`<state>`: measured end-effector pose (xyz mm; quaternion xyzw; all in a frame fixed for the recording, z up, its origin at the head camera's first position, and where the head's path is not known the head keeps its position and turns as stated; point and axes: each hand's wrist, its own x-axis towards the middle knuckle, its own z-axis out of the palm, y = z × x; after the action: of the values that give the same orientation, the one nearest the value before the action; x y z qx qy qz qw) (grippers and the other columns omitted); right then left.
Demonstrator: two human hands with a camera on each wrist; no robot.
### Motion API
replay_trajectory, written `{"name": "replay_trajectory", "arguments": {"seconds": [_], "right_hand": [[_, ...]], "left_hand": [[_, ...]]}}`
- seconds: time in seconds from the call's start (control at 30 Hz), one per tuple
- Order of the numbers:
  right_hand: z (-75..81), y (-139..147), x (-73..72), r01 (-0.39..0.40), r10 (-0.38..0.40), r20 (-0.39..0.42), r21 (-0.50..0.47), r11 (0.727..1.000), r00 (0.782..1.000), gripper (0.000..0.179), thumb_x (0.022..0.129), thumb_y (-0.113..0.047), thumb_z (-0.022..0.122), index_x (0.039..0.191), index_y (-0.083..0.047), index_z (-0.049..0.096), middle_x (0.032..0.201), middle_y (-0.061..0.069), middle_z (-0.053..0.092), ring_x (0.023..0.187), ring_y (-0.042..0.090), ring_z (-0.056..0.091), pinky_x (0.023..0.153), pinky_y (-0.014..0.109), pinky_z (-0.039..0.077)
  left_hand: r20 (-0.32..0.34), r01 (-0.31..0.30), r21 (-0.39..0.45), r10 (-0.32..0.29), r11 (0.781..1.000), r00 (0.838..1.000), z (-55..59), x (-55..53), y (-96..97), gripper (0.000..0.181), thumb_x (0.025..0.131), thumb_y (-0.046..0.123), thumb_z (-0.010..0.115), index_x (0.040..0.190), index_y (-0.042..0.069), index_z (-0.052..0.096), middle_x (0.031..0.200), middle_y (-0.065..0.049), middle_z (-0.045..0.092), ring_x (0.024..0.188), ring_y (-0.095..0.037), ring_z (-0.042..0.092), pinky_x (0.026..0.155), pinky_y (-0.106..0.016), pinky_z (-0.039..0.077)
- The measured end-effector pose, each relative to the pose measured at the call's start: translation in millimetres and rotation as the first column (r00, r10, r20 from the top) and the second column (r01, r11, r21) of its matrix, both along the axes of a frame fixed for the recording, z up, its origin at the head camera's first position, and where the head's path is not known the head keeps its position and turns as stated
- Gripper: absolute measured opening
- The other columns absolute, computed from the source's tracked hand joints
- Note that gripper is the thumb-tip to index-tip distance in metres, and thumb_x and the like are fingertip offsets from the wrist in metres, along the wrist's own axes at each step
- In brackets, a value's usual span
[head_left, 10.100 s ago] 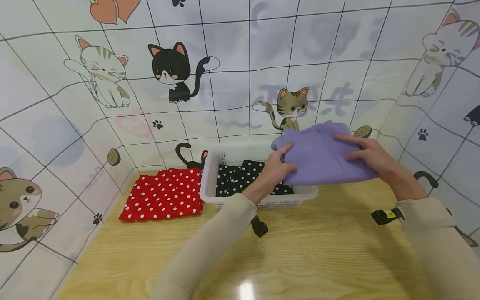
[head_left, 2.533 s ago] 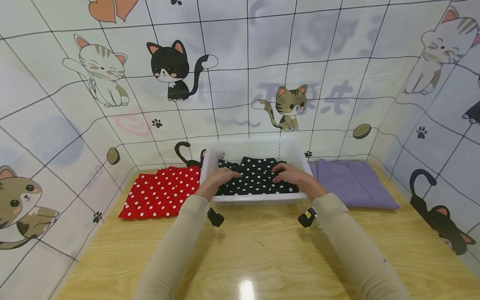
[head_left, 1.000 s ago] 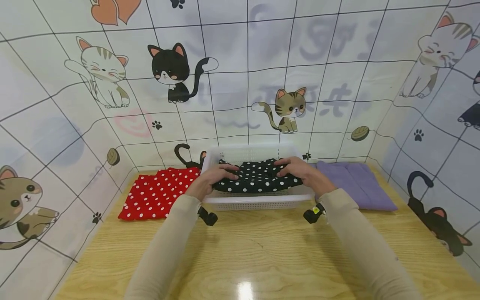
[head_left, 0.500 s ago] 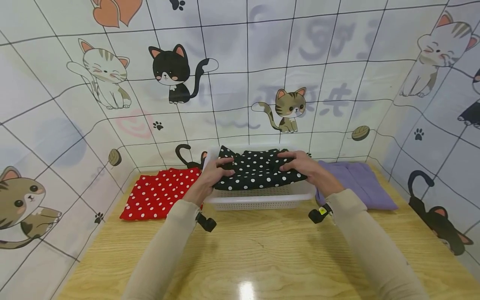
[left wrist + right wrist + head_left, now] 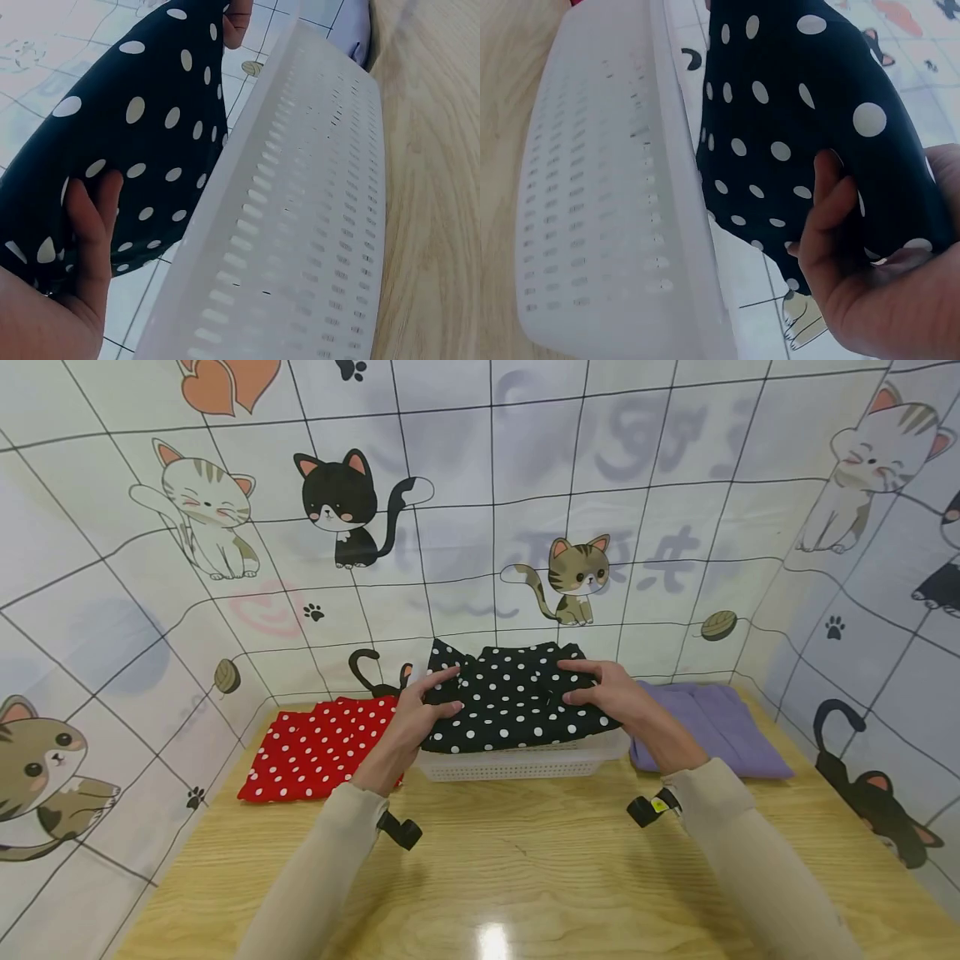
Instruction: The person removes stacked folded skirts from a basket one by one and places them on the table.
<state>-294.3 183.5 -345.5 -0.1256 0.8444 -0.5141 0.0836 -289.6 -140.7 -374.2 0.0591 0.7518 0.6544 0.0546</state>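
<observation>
A folded black garment with white polka dots (image 5: 510, 697) hangs above the white plastic basket (image 5: 517, 767), clear of its rim. My left hand (image 5: 422, 714) grips its left end, thumb on top and fingers curled underneath, as the left wrist view shows. At the other end my right hand (image 5: 611, 693) holds it the same way; in the right wrist view its fingers (image 5: 829, 217) press up against the underside. In the head view the cloth hides most of the basket's inside.
Left of the basket lies a folded red cloth with white dots (image 5: 322, 750). A folded purple cloth (image 5: 708, 731) lies to the right. All stand on a wooden table (image 5: 517, 852) before a wall sheet (image 5: 465, 527) printed with cats.
The purple cloth, earlier in both hands, now lies right of the basket. Both hands then reached into the basket, took the black dotted garment and raised it above the rim.
</observation>
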Motion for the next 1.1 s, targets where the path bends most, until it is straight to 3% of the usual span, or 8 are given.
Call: {"name": "replay_trajectory", "arguments": {"seconds": [0.27, 0.47, 0.57, 0.63, 0.7, 0.9, 0.97, 1.1], "right_hand": [[6.0, 1.2, 29.4, 0.040, -0.042, -0.075, -0.029, 0.999, 0.996, 0.057, 0.098, -0.019, 0.069, 0.153, -0.012, 0.051, 0.169, 0.015, 0.030, 0.159, 0.039, 0.019, 0.124, 0.061, 0.028], [5.9, 4.2, 51.0, 0.050, -0.056, -0.115, -0.055, 0.997, 0.992, 0.050, 0.100, -0.020, 0.068, 0.148, -0.013, 0.057, 0.164, 0.012, 0.042, 0.153, 0.032, 0.036, 0.106, 0.028, 0.048], [3.2, 6.3, 60.5, 0.025, -0.033, -0.135, -0.061, 0.998, 0.990, 0.049, 0.099, -0.016, 0.068, 0.146, -0.011, 0.059, 0.160, 0.015, 0.046, 0.097, 0.019, 0.070, 0.076, 0.019, 0.052], [0.6, 9.0, 66.3, 0.007, -0.017, -0.156, -0.063, 0.998, 0.988, 0.048, 0.098, -0.013, 0.069, 0.145, -0.009, 0.060, 0.157, 0.017, 0.049, 0.056, 0.010, 0.054, 0.058, 0.020, 0.046], [-2.9, 12.1, 71.3, -0.020, 0.005, -0.191, -0.077, 0.997, 0.982, 0.047, 0.097, -0.008, 0.068, 0.143, -0.005, 0.061, 0.151, 0.021, 0.055, 0.042, 0.008, 0.024, 0.046, 0.025, 0.038], [-12.9, 18.8, 83.4, -0.096, 0.054, -0.278, -0.137, 0.986, 0.959, 0.046, 0.093, 0.004, 0.067, 0.139, -0.002, 0.064, 0.133, 0.016, 0.063, 0.040, 0.018, 0.016, 0.038, 0.028, 0.030], [-14.7, 20.0, 86.5, -0.126, 0.090, -0.273, -0.117, 0.985, 0.958, 0.050, 0.092, 0.005, 0.066, 0.141, -0.005, 0.062, 0.122, 0.014, 0.066, 0.039, 0.015, 0.018, 0.040, 0.026, 0.033], [-16.4, 22.5, 91.2, -0.204, 0.186, -0.246, -0.047, 0.978, 0.951, 0.062, 0.091, 0.003, 0.068, 0.149, -0.008, 0.053, 0.128, 0.022, 0.062, 0.039, 0.005, 0.027, 0.041, 0.026, 0.038]], "left_hand": [[-0.120, -0.041, -0.050, 0.035, 0.998, 0.992, 2.4, 26.6, -5.6, 0.061, 0.095, 0.009, 0.071, 0.150, 0.029, 0.055, 0.152, -0.008, 0.054, 0.131, -0.028, 0.059, 0.108, -0.041, 0.054], [-0.150, -0.034, -0.043, 0.027, 0.999, 0.988, 4.5, 51.0, -8.6, 0.059, 0.095, 0.010, 0.071, 0.149, 0.029, 0.056, 0.149, -0.008, 0.054, 0.130, -0.027, 0.061, 0.102, -0.030, 0.055], [-0.138, -0.018, -0.003, 0.018, 1.000, 0.990, 3.8, 62.8, -9.8, 0.060, 0.094, 0.009, 0.071, 0.149, 0.029, 0.056, 0.149, -0.007, 0.052, 0.130, -0.027, 0.059, 0.097, -0.022, 0.055], [-0.138, -0.015, 0.028, 0.019, 1.000, 0.990, 3.3, 70.2, -9.2, 0.061, 0.094, 0.009, 0.071, 0.149, 0.030, 0.056, 0.149, -0.005, 0.053, 0.130, -0.027, 0.058, 0.094, -0.021, 0.056], [-0.160, -0.003, 0.036, 0.009, 0.999, 0.987, 1.5, 75.8, -7.6, 0.063, 0.093, 0.008, 0.072, 0.150, 0.028, 0.054, 0.149, -0.007, 0.052, 0.130, -0.029, 0.058, 0.092, -0.021, 0.057], [-0.249, 0.020, 0.017, -0.015, 1.000, 0.968, -8.1, 86.5, -2.4, 0.068, 0.090, 0.004, 0.074, 0.151, 0.022, 0.053, 0.149, -0.011, 0.050, 0.130, -0.033, 0.057, 0.089, -0.025, 0.060], [-0.256, 0.019, 0.010, -0.016, 1.000, 0.966, -11.9, 90.0, -2.8, 0.069, 0.089, 0.002, 0.074, 0.151, 0.022, 0.054, 0.152, -0.010, 0.047, 0.130, -0.034, 0.056, 0.089, -0.027, 0.061], [-0.235, 0.027, 0.004, -0.026, 1.000, 0.972, -19.0, 96.7, -6.0, 0.070, 0.087, -0.002, 0.074, 0.151, 0.020, 0.055, 0.159, -0.011, 0.041, 0.129, -0.038, 0.057, 0.091, -0.032, 0.061]]}}
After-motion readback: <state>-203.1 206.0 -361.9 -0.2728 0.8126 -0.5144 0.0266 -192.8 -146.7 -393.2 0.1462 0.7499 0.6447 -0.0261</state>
